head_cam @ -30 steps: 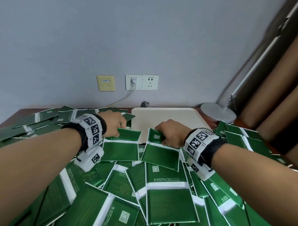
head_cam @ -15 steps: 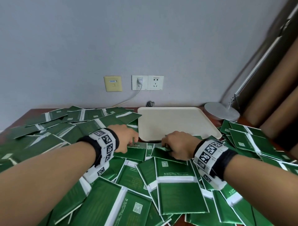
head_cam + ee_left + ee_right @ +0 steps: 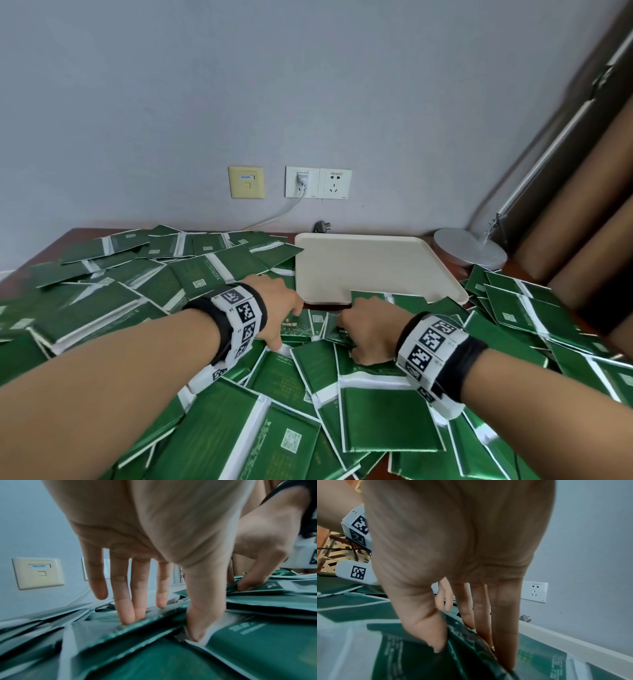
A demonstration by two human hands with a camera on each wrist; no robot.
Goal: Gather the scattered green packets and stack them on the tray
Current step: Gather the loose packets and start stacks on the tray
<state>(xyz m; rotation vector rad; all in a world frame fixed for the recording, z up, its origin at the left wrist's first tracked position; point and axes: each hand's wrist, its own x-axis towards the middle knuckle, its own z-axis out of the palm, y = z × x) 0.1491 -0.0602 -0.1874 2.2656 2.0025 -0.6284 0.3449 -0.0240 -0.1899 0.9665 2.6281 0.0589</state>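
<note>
Green packets [image 3: 387, 414] with white bands cover the table in a loose heap. The cream tray [image 3: 370, 263] lies flat at the back centre, with packet corners [image 3: 371, 295] over its near rim. Just in front of it, my left hand [image 3: 286, 318] pinches the edge of a green packet [image 3: 137, 626] between thumb [image 3: 195, 631] and fingers. Close beside it, my right hand [image 3: 349, 329] pinches another green packet [image 3: 471, 649] between thumb [image 3: 433, 635] and fingers, next to the tray's rim [image 3: 573, 641]. My hands hide most of both packets in the head view.
A lamp base [image 3: 469, 251] stands right of the tray, with brown rolls [image 3: 582, 222] behind it. Wall sockets [image 3: 318, 182] with a cable and a loose plug [image 3: 322, 226] are at the back. Packets reach the table's left and right edges.
Both hands have come down from holding packets tilted up and now sit low in the heap, closer together, at the tray's near rim. The head view has shifted.
</note>
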